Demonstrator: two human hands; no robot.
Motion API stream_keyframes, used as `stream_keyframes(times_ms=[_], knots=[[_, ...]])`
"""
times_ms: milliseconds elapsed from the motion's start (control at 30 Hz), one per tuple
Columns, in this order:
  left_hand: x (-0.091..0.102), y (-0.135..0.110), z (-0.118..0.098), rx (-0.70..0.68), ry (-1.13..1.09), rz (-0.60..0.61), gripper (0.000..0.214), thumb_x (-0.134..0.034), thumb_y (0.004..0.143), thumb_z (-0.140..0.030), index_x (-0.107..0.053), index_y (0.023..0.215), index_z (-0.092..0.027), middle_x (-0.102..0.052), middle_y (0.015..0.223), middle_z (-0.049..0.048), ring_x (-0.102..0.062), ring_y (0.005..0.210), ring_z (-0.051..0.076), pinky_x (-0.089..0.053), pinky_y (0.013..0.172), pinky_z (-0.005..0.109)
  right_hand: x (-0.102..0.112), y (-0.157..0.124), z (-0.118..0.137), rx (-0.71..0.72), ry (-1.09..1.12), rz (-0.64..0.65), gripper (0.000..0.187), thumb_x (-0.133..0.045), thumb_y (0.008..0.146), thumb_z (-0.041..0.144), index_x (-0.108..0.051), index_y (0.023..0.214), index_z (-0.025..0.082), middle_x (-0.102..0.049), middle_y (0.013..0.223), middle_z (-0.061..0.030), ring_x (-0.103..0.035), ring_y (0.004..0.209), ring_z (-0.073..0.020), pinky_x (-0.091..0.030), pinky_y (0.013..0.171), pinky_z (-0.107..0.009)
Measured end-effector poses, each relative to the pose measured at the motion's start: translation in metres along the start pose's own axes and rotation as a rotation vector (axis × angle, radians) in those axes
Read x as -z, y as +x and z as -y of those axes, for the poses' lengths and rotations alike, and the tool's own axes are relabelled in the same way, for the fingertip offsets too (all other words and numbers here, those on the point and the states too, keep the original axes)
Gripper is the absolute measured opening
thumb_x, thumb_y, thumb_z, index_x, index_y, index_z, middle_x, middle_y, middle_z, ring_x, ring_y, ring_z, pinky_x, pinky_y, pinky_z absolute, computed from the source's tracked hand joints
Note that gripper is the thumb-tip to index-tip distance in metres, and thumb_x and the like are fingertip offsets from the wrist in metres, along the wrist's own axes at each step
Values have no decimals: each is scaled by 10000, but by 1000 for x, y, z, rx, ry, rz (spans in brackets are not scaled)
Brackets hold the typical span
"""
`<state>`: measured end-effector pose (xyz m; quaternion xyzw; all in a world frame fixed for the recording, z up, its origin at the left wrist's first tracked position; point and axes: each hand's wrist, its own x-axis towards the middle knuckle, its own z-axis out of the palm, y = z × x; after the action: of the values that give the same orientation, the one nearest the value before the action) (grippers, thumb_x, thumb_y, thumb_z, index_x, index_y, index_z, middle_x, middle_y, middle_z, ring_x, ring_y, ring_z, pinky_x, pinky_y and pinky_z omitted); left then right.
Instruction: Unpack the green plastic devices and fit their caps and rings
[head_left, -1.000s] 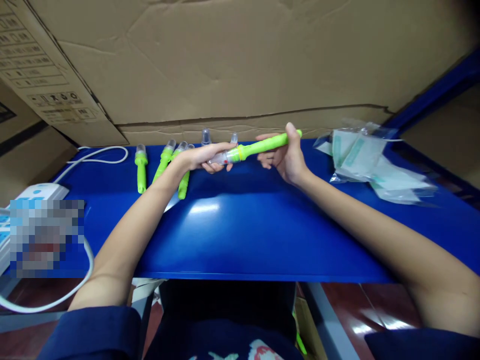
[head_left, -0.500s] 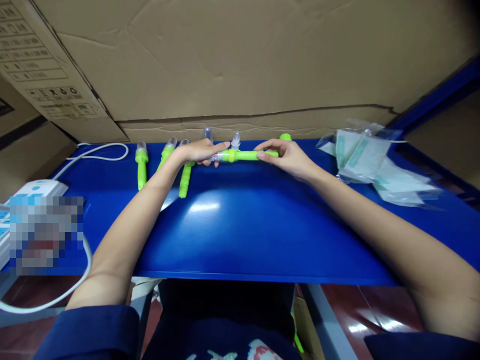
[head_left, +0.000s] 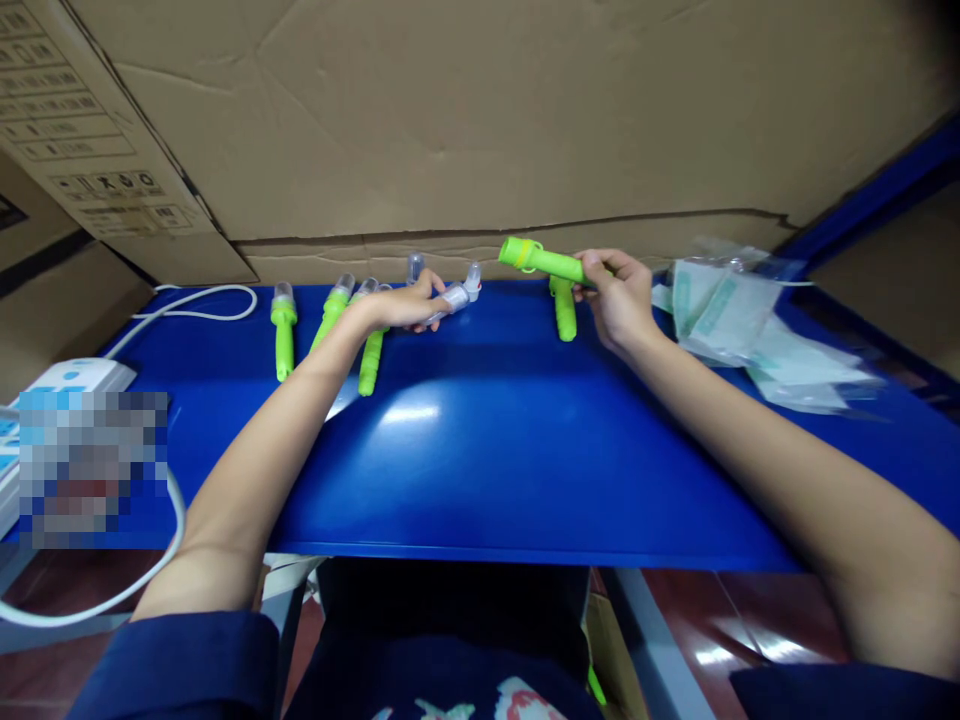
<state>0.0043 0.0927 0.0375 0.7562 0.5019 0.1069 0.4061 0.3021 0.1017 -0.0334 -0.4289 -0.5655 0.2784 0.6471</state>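
Green plastic barrel (head_left: 541, 261) sits in the right hand (head_left: 619, 300), whose fingers curl tight about its near end; it is lifted clear of the blue table (head_left: 480, 450) and points left. The left hand (head_left: 401, 305) rests low over the table, thumb and forefinger pinching a clear cap (head_left: 452, 298), apart from the barrel. A second green barrel (head_left: 563, 312) lies just below the right hand. Three capped green pieces (head_left: 283, 335) lie beside the left hand. Another clear cap (head_left: 415, 266) stands by the cardboard wall (head_left: 480, 120), and plastic bags (head_left: 742, 320) are piled at the right
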Motion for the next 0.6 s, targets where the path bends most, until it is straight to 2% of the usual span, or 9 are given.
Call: stream_keyframes(times_ms=[67,133,233,300,433,600], knots=[[-4,4,3,-11,68,-51,318,-567,889,-300,-428,1156,-199,-616,736,-11,-519,561,123,-375,592,253,1,1,-1,-13,-4,-20,477,-741,755,689,-644,836,230,-615,758,-9,-548,568,-125,-490,505,-292],[-6,8,7,-47,162,-132,273,-600,879,-314,-484,1094,-192,-643,754,3,-578,644,145,-408,667,269,0,1,-1,-20,-16,-27,478,-739,756,692,-643,824,228,-618,756,-8,-547,572,-122,-489,511,-288],[-9,13,10,-119,268,-323,247,-684,826,-344,-556,960,-179,-675,842,35,-619,779,173,-417,734,279,-3,-2,1,0,-19,-39,450,-742,777,663,-648,829,226,-625,769,-7,-535,568,-111,-479,515,-279],[-11,15,11,-171,261,-428,260,-721,796,-332,-576,933,-165,-667,841,29,-612,774,163,-418,731,269,-5,-3,1,19,-24,-45,437,-739,790,645,-652,845,221,-630,791,-11,-526,564,-105,-476,516,-279],[-19,19,10,-243,169,-482,252,-721,809,-274,-589,977,-141,-645,790,1,-584,714,126,-419,714,240,-6,-6,0,15,-59,-40,436,-736,794,641,-664,871,218,-636,805,-19,-527,568,-112,-492,542,-298],[-23,16,2,-278,161,-564,258,-670,882,-308,-592,1071,-149,-666,876,30,-610,814,147,-438,771,247,-1,-4,-1,19,-163,-60,483,-684,802,709,-658,902,237,-637,800,-24,-567,623,-147,-499,585,-320]])
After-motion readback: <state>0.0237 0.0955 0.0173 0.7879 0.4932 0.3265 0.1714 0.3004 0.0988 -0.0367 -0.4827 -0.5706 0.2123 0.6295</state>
